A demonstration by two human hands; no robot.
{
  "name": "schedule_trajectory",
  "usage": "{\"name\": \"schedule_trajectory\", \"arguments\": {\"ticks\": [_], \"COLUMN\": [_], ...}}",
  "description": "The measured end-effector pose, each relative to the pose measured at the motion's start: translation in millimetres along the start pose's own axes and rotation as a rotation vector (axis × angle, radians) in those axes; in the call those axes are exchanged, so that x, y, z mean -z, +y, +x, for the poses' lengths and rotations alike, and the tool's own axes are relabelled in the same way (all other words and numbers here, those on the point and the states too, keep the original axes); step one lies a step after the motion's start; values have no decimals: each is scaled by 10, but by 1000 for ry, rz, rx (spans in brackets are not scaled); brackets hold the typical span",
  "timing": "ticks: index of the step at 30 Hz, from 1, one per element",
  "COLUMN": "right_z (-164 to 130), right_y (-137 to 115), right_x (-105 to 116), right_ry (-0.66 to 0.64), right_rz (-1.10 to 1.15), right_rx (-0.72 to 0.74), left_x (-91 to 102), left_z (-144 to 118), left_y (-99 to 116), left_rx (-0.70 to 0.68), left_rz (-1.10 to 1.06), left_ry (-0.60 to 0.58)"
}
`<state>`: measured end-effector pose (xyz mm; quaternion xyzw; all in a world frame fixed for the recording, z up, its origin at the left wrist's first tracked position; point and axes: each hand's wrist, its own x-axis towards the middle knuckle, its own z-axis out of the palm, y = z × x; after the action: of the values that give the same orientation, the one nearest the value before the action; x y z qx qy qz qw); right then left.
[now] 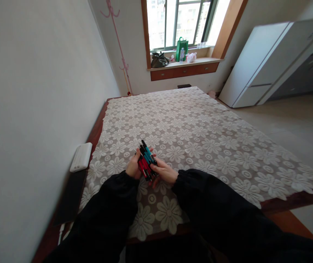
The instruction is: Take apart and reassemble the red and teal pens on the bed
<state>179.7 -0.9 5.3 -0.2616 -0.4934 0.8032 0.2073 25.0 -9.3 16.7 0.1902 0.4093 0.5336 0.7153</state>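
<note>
Pens [146,160] bundled between left hand [133,167] and right hand [164,171], both closed around them; long axis angled away leftward, above lace tablecloth [200,138].

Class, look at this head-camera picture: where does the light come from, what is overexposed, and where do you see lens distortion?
Head view: daylight enters through the window, whose panes are blown out; the fridge and left wall lean and bend from wide-angle distortion; the pens held in the left hand and right hand are small and slightly soft; the black sleeves lose detail in shade.
</note>
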Motion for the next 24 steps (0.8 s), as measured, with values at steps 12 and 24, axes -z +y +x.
{"name": "schedule_trajectory", "arguments": {"ticks": [12,24], "right_z": [23,48], "right_y": [44,90], "right_x": [29,56], "right_ry": [8,-91], "right_rz": [43,261], "right_rx": [36,38], "left_x": [42,-75], "left_z": [-20,-68], "left_y": [33,70], "left_rx": [21,-47], "left_rz": [-96,-109], "left_ry": [-161,-38]}}
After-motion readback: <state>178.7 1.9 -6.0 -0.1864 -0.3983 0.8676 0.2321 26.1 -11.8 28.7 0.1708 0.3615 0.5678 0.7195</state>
